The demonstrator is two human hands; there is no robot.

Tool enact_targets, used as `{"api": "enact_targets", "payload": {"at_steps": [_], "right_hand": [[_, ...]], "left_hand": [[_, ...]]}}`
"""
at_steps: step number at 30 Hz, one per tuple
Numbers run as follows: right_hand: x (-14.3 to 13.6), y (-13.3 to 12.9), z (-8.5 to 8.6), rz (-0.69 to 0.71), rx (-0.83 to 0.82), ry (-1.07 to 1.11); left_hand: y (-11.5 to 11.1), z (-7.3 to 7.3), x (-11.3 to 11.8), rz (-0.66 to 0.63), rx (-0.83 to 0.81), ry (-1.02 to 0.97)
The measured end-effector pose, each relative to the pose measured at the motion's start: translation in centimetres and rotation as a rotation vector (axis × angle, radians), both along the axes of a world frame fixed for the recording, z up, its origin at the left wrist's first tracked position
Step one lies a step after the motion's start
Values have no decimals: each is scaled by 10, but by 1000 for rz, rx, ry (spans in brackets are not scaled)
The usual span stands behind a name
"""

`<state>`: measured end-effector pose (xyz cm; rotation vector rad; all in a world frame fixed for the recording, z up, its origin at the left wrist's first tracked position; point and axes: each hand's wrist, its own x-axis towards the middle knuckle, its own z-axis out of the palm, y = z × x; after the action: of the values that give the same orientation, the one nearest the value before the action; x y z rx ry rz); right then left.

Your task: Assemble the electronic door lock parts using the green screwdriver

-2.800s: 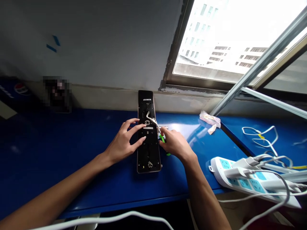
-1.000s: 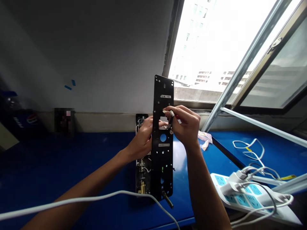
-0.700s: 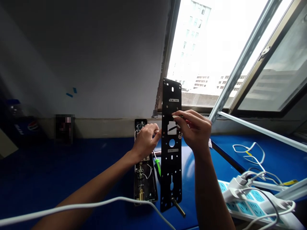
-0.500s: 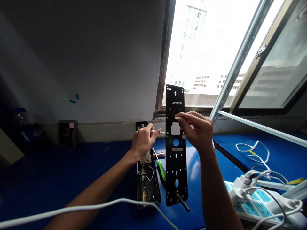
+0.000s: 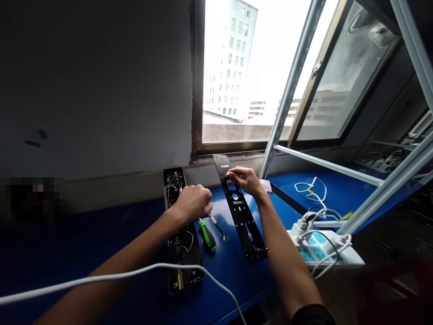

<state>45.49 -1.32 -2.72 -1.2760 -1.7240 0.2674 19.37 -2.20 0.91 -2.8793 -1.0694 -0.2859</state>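
My right hand (image 5: 246, 179) pinches the upper part of a long black metal plate (image 5: 239, 212) with holes and cutouts. The plate leans at a slant, and a metal pin shows near its lower end. My left hand (image 5: 192, 204) is closed above an open black lock housing (image 5: 186, 266) with wires, a board and a brass cylinder inside. From beneath its fingers runs a short white-and-dark cable (image 5: 218, 225) with a small connector at its end; the grip itself is hidden. A screwdriver (image 5: 207, 236) with a green and black handle lies between housing and plate.
A white power strip (image 5: 324, 248) with plugs sits at the right. White cable loops (image 5: 313, 189) lie farther back on the blue table (image 5: 135, 243). A white cable (image 5: 135, 273) crosses the foreground. A metal frame (image 5: 287, 90) rises before the window.
The plate has gone from facing me upright to a lower, slanted position. My left hand has dropped closer to the screwdriver. The view has shifted right.
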Motion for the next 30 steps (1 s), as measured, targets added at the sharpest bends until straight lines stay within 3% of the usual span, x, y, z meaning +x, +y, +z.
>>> {"api": "enact_targets", "payload": {"at_steps": [7, 14, 22, 30], "right_hand": [[8, 24, -44, 50, -363, 14], [8, 35, -71, 65, -551, 2], [9, 44, -91, 69, -649, -24], [17, 54, -93, 92, -707, -44]], "left_hand": [[2, -12, 14, -138, -45, 192], [3, -16, 19, -183, -58, 266], [-2, -21, 23, -190, -83, 307], [-3, -22, 26, -184, -107, 336]]}}
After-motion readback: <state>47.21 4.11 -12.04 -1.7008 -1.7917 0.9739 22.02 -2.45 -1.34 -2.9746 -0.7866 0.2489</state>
